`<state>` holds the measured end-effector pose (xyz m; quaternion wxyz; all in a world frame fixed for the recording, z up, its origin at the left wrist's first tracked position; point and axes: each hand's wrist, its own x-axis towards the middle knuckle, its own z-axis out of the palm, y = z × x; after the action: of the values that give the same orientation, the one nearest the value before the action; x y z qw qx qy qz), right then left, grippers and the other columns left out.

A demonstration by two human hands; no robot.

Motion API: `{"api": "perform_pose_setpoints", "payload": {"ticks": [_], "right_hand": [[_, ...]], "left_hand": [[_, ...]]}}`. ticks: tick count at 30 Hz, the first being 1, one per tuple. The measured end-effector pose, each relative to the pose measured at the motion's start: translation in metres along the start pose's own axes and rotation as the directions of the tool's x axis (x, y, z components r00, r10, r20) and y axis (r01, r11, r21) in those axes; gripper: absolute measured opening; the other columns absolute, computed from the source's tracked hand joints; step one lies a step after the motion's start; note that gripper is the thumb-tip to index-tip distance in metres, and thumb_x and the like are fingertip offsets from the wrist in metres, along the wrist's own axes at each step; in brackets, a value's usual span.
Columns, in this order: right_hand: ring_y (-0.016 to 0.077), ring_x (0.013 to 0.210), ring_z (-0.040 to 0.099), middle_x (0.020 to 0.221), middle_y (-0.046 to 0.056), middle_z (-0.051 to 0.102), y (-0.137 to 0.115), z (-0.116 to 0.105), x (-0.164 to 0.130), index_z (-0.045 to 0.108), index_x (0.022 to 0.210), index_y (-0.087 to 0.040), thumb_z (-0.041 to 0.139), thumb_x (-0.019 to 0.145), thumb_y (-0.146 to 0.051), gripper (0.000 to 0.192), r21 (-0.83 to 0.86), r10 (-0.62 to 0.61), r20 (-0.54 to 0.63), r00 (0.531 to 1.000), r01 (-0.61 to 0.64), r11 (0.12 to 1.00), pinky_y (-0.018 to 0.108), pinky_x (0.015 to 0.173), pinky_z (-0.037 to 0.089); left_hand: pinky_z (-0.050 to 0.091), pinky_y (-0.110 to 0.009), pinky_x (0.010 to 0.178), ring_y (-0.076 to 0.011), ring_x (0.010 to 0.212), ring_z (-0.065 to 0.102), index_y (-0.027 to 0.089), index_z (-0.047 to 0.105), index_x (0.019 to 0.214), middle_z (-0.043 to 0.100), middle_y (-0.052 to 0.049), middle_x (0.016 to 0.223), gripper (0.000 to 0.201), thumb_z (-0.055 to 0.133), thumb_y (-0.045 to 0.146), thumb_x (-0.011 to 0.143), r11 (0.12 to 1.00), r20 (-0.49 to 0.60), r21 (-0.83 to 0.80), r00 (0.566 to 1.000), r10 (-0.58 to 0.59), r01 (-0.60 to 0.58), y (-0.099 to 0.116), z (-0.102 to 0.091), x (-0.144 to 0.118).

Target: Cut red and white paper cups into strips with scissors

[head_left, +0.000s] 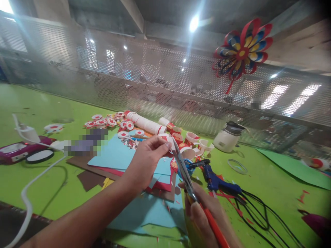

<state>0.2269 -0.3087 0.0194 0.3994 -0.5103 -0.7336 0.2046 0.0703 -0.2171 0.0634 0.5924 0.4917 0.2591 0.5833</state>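
Note:
My left hand (148,158) pinches a small white paper piece (168,139) between thumb and fingers; some red shows by it, and its full shape is partly hidden. In my right hand (203,210) is a pair of scissors (182,167) with orange-red handles, the blades pointing up and away from me. The blade tips meet the edge of the paper piece. Below my hands lie light blue paper sheets (110,153), stacked with red and brown ones. Cut paper cups (192,137) stand just beyond the scissors.
A blue glue gun (219,182) with a black cable lies right of the scissors. Behind are a white jug (227,137), a long white tube of cups (144,122) and several red-and-white discs (99,121). A purple power strip (18,151) sits left, under a white cord.

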Motion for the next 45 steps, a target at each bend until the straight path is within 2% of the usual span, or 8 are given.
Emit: {"api": "perform_pose_setpoints", "payload": {"ticks": [9, 16, 30, 45], "right_hand": [[0.0139, 0.048, 0.048, 0.055, -0.003, 0.048, 0.002, 0.001, -0.002, 0.06, 0.103, -0.02, 0.031, 0.088, -0.06, 0.052, -0.036, 0.014, -0.039, 0.999, -0.015, 0.999, 0.024, 0.047, 0.036], [0.0142, 0.05, 0.045, 0.058, -0.003, 0.047, 0.003, -0.002, 0.0, 0.058, 0.106, -0.02, 0.032, 0.088, -0.059, 0.051, -0.001, 0.009, 0.027, 1.0, -0.009, 1.0, 0.025, 0.048, 0.034], [0.0154, 0.052, 0.049, 0.06, -0.001, 0.052, 0.011, 0.0, -0.002, 0.056, 0.111, -0.019, 0.033, 0.087, -0.061, 0.053, 0.006, 0.035, 0.053, 0.998, -0.035, 0.999, 0.026, 0.049, 0.034], [0.0151, 0.051, 0.051, 0.059, -0.001, 0.054, 0.007, -0.001, -0.001, 0.059, 0.109, -0.019, 0.033, 0.087, -0.06, 0.054, -0.034, 0.03, 0.015, 0.999, -0.029, 0.999, 0.026, 0.049, 0.04]], "left_hand": [[0.046, -0.03, 0.072, -0.0131, 0.07, 0.057, 0.014, 0.059, 0.065, 0.062, -0.002, 0.069, 0.012, 0.064, 0.021, 0.073, 1.0, 0.015, -0.017, 1.0, 0.001, -0.001, 0.0, 0.0, 0.0], [0.045, -0.031, 0.073, -0.0147, 0.071, 0.059, 0.014, 0.059, 0.064, 0.064, -0.004, 0.07, 0.013, 0.064, 0.022, 0.072, 1.0, 0.011, -0.005, 1.0, -0.003, 0.003, 0.002, 0.001, -0.001], [0.046, -0.03, 0.071, -0.015, 0.072, 0.059, 0.014, 0.061, 0.067, 0.067, -0.006, 0.075, 0.011, 0.063, 0.022, 0.073, 1.0, 0.01, -0.014, 1.0, -0.005, 0.005, 0.004, 0.0, 0.0], [0.046, -0.03, 0.069, -0.0152, 0.071, 0.059, 0.013, 0.064, 0.067, 0.067, -0.007, 0.075, 0.012, 0.062, 0.022, 0.074, 1.0, 0.001, 0.02, 1.0, 0.0, 0.0, 0.006, 0.0, 0.0]]}}
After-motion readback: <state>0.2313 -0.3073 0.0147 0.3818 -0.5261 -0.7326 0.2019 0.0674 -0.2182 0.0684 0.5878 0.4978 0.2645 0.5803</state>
